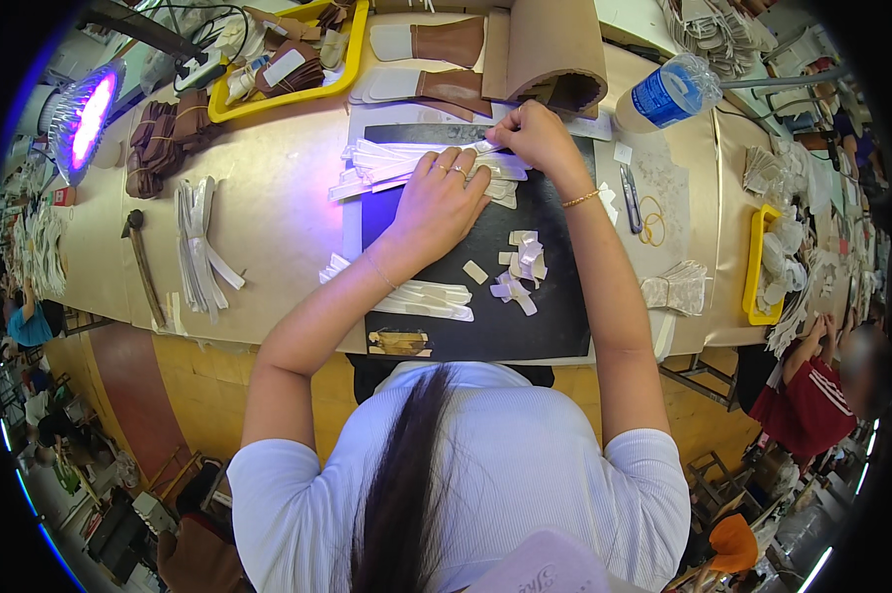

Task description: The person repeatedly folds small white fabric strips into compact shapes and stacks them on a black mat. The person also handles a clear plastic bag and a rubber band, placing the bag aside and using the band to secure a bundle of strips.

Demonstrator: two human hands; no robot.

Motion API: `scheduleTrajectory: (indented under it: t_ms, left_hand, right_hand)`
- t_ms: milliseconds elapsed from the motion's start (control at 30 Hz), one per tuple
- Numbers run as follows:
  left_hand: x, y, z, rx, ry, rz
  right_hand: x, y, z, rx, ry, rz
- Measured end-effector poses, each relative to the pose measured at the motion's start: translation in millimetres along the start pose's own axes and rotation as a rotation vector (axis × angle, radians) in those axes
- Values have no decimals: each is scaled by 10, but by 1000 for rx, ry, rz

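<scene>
A fanned stack of white strips point(372, 163) lies across the black mat point(426, 341). My left hand point(444, 196) rests on the stack, its fingers stretched out flat over the strips. At the stack's right end, the fingertips of my right hand point(533, 136) are pinched together on the end of a white strip; the fingers partly hide it. Small pale cut pieces point(525, 259) sit loosely piled on the mat below my hands. Under my left forearm more white strips point(421, 299) lie side by side, partly covered by the arm.
A cardboard tube point(554, 49) and a water bottle point(663, 94) stand behind the mat. To its right lie a utility knife point(631, 198) and rubber bands point(652, 222). Leftward are a hammer point(144, 267), bundled strips point(199, 242), a lit lamp point(88, 117) and a yellow tray point(342, 69).
</scene>
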State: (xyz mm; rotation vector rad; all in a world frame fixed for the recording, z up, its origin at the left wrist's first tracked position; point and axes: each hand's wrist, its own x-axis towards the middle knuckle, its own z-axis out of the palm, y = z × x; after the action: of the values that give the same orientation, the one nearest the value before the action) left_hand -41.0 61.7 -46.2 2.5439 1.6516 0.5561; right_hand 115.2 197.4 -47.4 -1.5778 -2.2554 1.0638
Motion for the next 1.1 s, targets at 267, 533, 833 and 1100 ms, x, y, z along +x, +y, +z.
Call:
scheduleTrajectory:
  t_ms: [267, 533, 833, 1100]
  left_hand:
    - [34, 12, -5, 52, -25, 16]
    - [16, 4, 27, 56, -16, 26]
    - [88, -177, 60, -269, 189, -82]
    - [179, -320, 59, -349, 172, -127]
  right_hand:
    - [-42, -8, 39, 23, 74, -59]
    - [-239, -5, 189, -243, 311, -39]
    - [-284, 248, 166, -22, 348, -174]
    - [-279, 102, 160, -80, 275, -312]
